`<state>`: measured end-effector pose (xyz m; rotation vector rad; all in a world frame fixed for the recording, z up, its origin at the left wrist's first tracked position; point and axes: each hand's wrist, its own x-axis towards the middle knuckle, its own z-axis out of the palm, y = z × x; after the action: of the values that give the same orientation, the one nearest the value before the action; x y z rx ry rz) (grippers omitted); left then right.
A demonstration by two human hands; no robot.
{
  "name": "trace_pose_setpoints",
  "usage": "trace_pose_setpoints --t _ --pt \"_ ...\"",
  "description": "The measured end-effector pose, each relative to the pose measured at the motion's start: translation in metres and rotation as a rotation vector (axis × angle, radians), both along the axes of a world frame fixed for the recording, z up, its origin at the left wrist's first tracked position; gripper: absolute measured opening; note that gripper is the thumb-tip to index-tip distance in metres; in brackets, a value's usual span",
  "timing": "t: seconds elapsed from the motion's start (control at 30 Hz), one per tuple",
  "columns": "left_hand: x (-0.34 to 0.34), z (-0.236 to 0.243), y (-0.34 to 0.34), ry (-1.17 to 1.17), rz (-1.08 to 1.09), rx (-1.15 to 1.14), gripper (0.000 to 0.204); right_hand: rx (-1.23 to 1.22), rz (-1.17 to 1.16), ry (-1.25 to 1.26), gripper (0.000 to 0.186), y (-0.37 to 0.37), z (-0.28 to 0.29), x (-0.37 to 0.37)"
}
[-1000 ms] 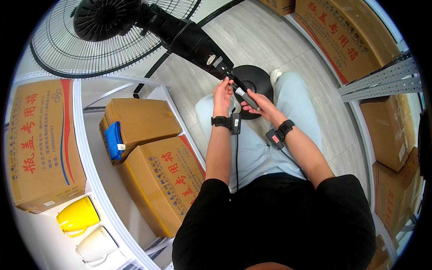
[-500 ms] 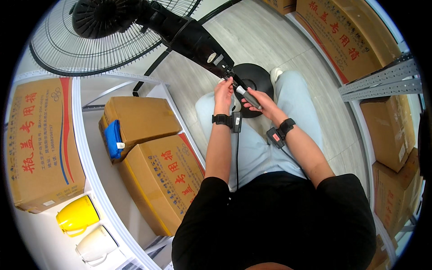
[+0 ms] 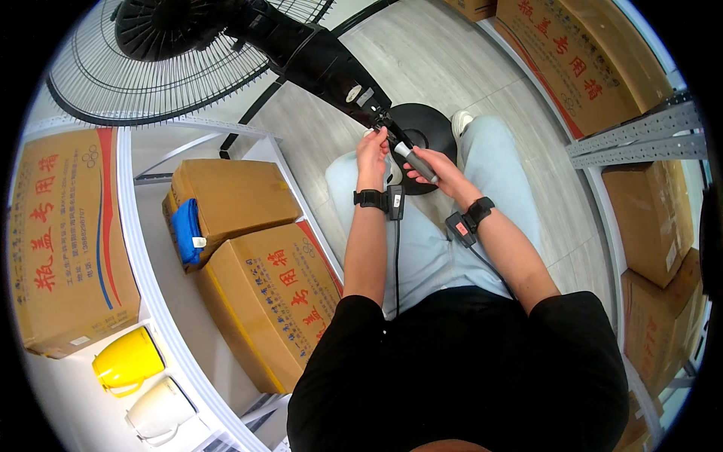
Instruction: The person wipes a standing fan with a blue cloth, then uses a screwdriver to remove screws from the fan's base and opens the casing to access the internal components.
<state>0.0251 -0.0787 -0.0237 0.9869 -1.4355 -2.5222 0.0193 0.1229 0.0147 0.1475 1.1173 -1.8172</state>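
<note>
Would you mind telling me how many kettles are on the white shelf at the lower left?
2: a yellow kettle on the shelf's lower-left part, and a cream kettle just below it, nearer the picture's edge. More may be hidden beyond the rim.

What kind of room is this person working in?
Probably a storeroom or small warehouse: stacked cardboard cartons sit on white metal shelving, more boxes line the far wall, and kettles are stored beside them.

The fan's grille (image 3: pixel 151 68) is cut off at the rim toward eleven o'clock. The round base (image 3: pixel 422 128) is partly covered by the right hand (image 3: pixel 440 166) and the pole. What the left hand (image 3: pixel 373 147) pinches is too small to be told.
</note>
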Motion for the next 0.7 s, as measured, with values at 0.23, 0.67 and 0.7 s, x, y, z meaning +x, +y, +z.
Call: trace_pose_setpoints --t 0.23,0.67,0.7 --pt "-0.006 0.011 0.009 0.003 0.064 0.118 0.009 -0.021 -0.006 0.000 0.037 0.003 -0.008 -0.004" --pt "-0.002 0.010 0.006 0.031 0.096 0.170 0.007 0.003 0.023 0.020 0.034 0.001 -0.009 -0.003" --pt "-0.003 0.011 0.006 0.016 0.085 0.151 0.007 0.010 0.031 0.017 0.034 0.001 -0.010 -0.003"
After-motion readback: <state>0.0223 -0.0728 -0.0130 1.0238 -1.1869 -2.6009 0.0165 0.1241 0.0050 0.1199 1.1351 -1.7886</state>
